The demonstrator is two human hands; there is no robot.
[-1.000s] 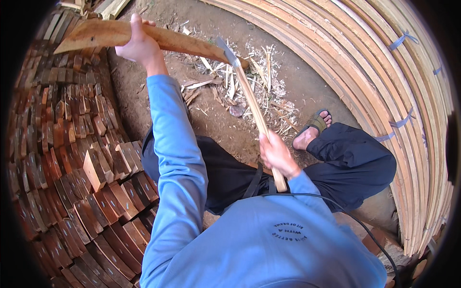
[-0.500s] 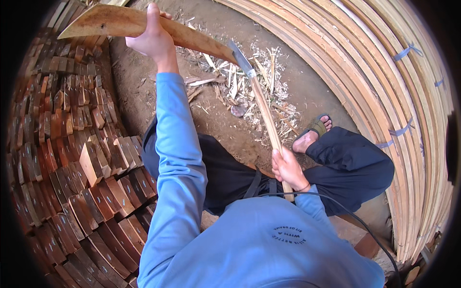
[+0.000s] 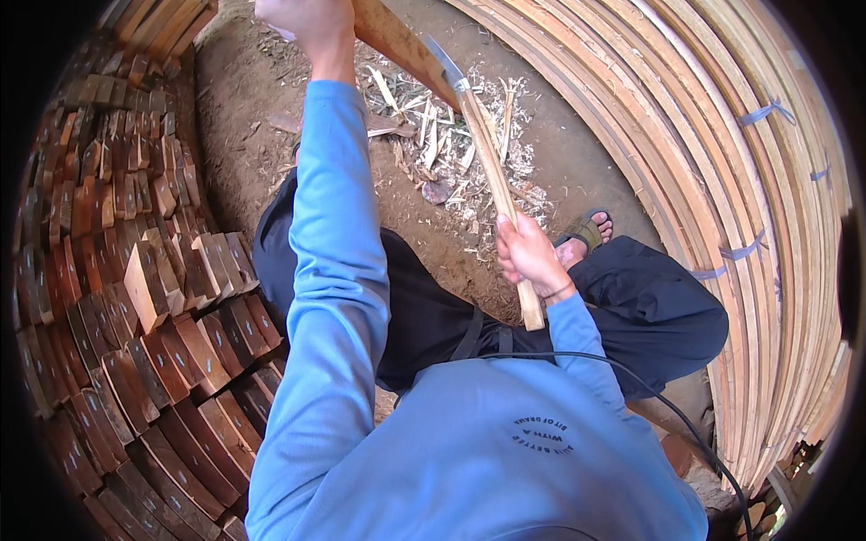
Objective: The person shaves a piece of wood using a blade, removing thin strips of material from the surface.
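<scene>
At the top edge, my left hand (image 3: pixel 311 29) is closed around a long, slightly curved wooden slat (image 3: pixel 401 43); its fingertips are partly out of view. The near end of the slat slants down towards the middle. My right hand (image 3: pixel 528 252) grips a long-handled knife (image 3: pixel 492 162) by its pale wooden handle, close to the butt, above my right thigh. Its metal blade (image 3: pixel 442 59) lies against the right edge of the slat, near the slat's near end.
Shavings and split chips (image 3: pixel 451 149) litter the dirt floor (image 3: pixel 244 108). On the left stand stacked short wooden blocks (image 3: pixel 162 352). Long bent strips (image 3: pixel 704 135), tied with bluish bands, curve along the right. My sandalled foot (image 3: pixel 588 233) and a black cable (image 3: pixel 649 388) are nearby.
My left hand has moved farther away with the slat, so its far part is now out of view. My right hand and the knife have shifted forward and slightly left.
</scene>
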